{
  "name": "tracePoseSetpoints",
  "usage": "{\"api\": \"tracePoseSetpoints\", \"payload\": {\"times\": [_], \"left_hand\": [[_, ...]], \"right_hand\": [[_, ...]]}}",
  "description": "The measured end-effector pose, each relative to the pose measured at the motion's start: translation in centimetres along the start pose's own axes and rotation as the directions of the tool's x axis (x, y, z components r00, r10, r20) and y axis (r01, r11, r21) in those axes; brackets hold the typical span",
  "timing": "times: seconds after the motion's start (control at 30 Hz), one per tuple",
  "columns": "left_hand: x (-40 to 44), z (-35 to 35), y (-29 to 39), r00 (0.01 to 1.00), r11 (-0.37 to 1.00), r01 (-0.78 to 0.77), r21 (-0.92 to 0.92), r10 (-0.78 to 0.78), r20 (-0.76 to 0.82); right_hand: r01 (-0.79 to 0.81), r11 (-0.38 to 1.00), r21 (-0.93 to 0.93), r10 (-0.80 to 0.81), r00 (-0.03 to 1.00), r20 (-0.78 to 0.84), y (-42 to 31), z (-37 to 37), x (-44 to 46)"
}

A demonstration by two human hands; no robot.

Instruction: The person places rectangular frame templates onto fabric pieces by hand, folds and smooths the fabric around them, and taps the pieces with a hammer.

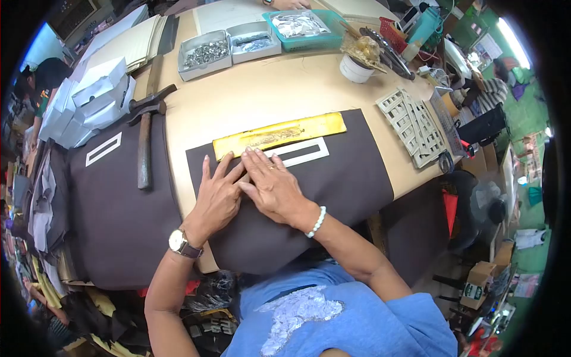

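Observation:
My left hand (219,193) lies on a dark brown sheet of material (333,178), its fingers spread and the tips near the lower edge of a yellow strip (285,132). Beside it, my right hand (270,184) rests flat with fingers stretched out over the left end of a white rectangular frame (309,151). That end of the frame is hidden under the fingers. The yellow strip, stained brown along its middle, lies just beyond the frame on the same sheet. Both hands touch or nearly touch each other at the thumbs.
To the left, a second dark sheet (113,220) carries another white frame (103,149) and a hammer (144,149). Boxes of metal pieces (205,55) and a teal tray (303,44) stand at the back. A white tub (355,69) and cut-out cream panels (410,128) sit to the right.

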State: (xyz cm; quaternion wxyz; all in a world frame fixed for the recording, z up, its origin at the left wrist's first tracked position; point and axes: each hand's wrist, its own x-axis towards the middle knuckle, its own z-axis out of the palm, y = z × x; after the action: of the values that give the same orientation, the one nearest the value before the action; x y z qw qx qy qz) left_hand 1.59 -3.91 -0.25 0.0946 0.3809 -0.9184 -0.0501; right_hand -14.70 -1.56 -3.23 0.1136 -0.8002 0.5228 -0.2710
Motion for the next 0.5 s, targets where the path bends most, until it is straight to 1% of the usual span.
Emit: {"api": "tracePoseSetpoints", "payload": {"times": [0.07, 0.17, 0.27, 0.37, 0.4, 0.5], "left_hand": [[0.1, -0.4, 0.7, 1.0, 1.0, 0.011, -0.015, -0.011, -0.015], [0.3, -0.9, 0.5, 0.998, 0.999, 0.009, 0.033, -0.011, 0.06], [0.1, -0.7, 0.8, 0.999, 0.999, 0.013, 0.051, -0.015, 0.031], [0.2, -0.8, 1.1, 0.999, 0.998, 0.021, 0.065, -0.024, 0.04], [0.2, -0.9, 1.1, 0.999, 0.997, 0.024, 0.071, -0.027, 0.045], [0.2, -0.8, 1.0, 0.999, 0.995, 0.0, 0.097, -0.004, 0.039]], "right_hand": [[-0.033, 0.999, -0.02, 0.034, 0.995, 0.099, 0.7, -1.3, -0.6], [-0.003, 0.998, -0.071, 0.009, 0.995, 0.095, 2.0, -2.1, -1.2], [-0.027, 0.992, -0.12, 0.035, 0.997, 0.072, 3.5, -3.3, -2.1], [-0.118, 0.977, -0.179, 0.127, 0.991, 0.041, 5.6, -4.9, -3.2], [-0.152, 0.977, -0.151, 0.161, 0.986, 0.052, 6.1, -5.4, -3.5], [-0.216, 0.953, -0.212, 0.234, 0.97, 0.063, 6.4, -6.4, -3.7]]}}
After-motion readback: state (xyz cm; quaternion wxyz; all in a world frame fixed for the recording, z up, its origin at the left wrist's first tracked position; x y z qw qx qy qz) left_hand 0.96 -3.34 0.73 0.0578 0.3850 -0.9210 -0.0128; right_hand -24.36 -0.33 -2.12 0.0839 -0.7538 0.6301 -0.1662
